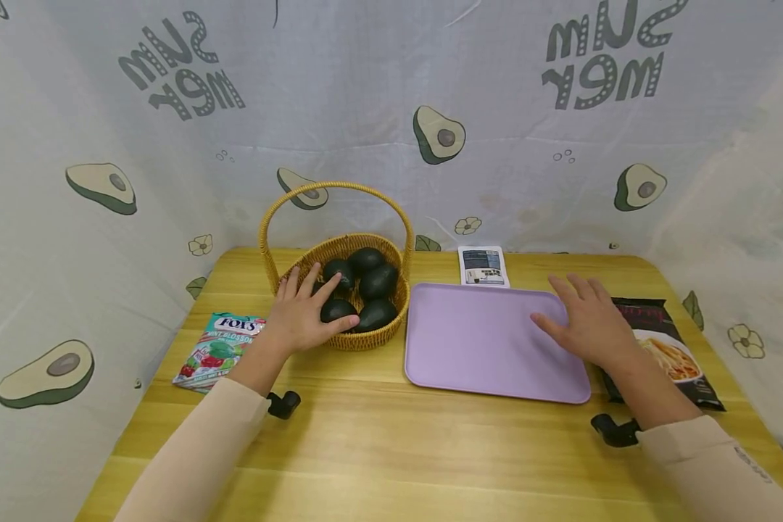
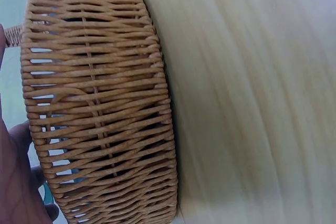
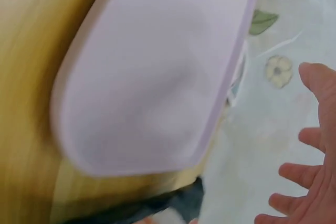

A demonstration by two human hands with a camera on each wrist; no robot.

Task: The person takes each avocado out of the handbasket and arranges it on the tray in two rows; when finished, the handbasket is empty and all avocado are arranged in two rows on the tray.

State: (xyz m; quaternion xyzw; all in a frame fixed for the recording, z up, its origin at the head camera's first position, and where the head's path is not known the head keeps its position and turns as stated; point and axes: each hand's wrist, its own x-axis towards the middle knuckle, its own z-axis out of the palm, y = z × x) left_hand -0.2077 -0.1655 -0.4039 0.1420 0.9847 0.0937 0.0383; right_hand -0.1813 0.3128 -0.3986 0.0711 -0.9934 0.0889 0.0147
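Note:
A yellow wicker basket (image 1: 368,341) with a tall arched handle holds several dark green avocados (image 1: 378,281). Over its front left side hovers my left hand (image 1: 302,313), fingers spread and nothing gripped. The left wrist view shows the woven wall of the basket (image 2: 100,103) up close, with the fingers at the left edge; whether they touch the rim or the avocados, I cannot tell. A flat lilac tray (image 1: 483,341) lies right of the basket. My right hand (image 1: 590,322) is held above its right end with fingers apart, and in the right wrist view nothing is in it.
A FOX'S candy bag (image 1: 215,351) lies left of the basket. Right of the tray is a black food packet (image 1: 672,355) with a noodle picture. Behind the tray sits a white printed card (image 1: 484,267). A patterned curtain (image 1: 365,87) hangs behind the wooden table (image 1: 417,449).

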